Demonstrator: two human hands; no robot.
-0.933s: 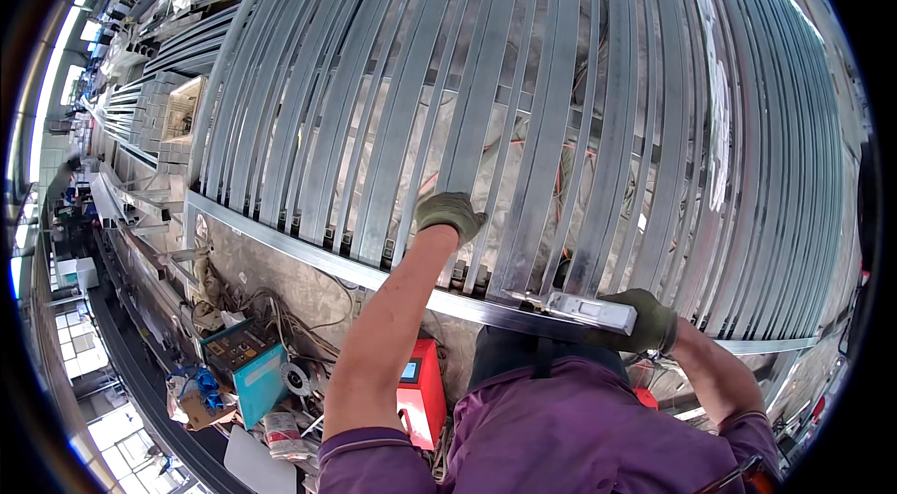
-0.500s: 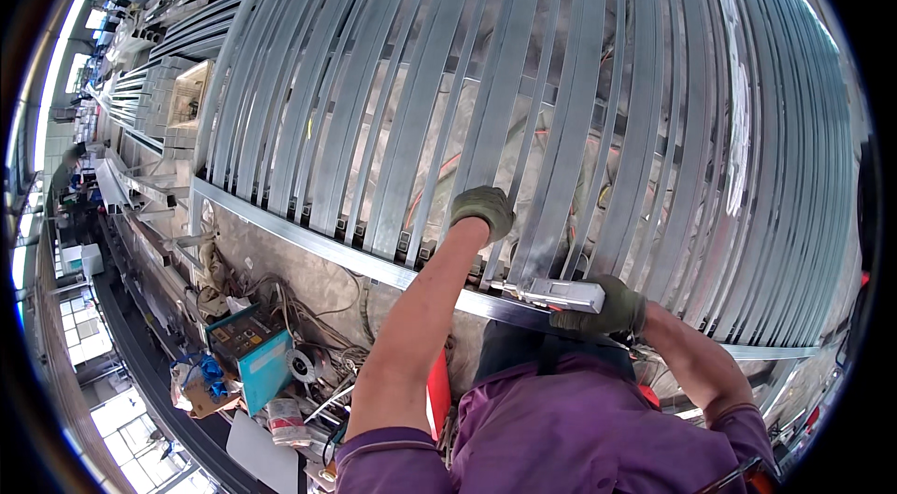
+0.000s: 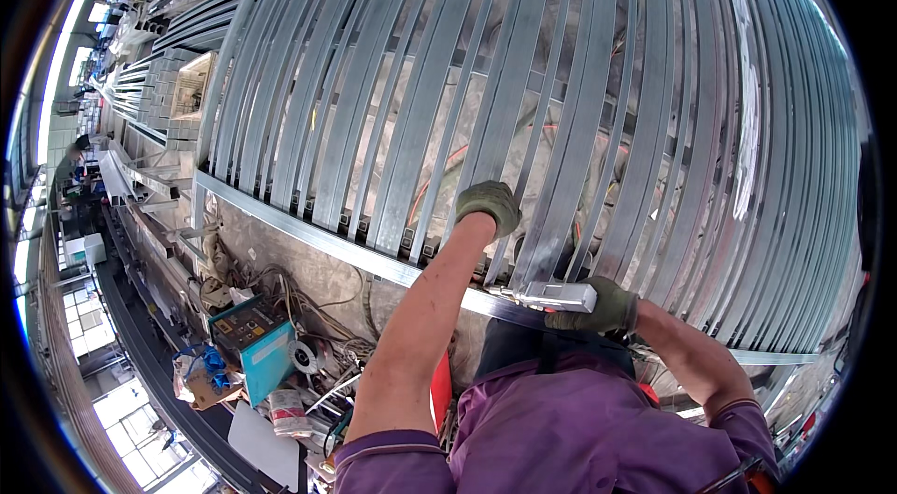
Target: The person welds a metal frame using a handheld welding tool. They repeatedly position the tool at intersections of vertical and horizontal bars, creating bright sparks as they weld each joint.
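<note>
In an olive work glove, my left hand (image 3: 491, 207) is closed over a wide metal bar (image 3: 509, 83) of the slatted frame, its fingers curled and partly hidden. My right hand (image 3: 605, 305), gloved the same way, is closed round a silver, box-shaped handheld welding gun (image 3: 558, 296). The gun's thin nozzle points left, at the near rail (image 3: 308, 234) where the bar ends meet it. I cannot make out whether the tip touches the metal. Wide and narrow bars alternate across the frame, running away from me.
Below the frame at left stands a turquoise machine (image 3: 266, 358) with a dark top. Tangled cables (image 3: 322, 316) and a wire spool (image 3: 304, 357) lie beside it. A wooden-sided box (image 3: 192, 87) and stacked metal tubes are at far left. Another person (image 3: 75, 150) is in the distance.
The view has shifted slightly, so the frame sits a little further right. The welding gun and right hand appear slightly further left along the rail. Both hands keep their hold.
</note>
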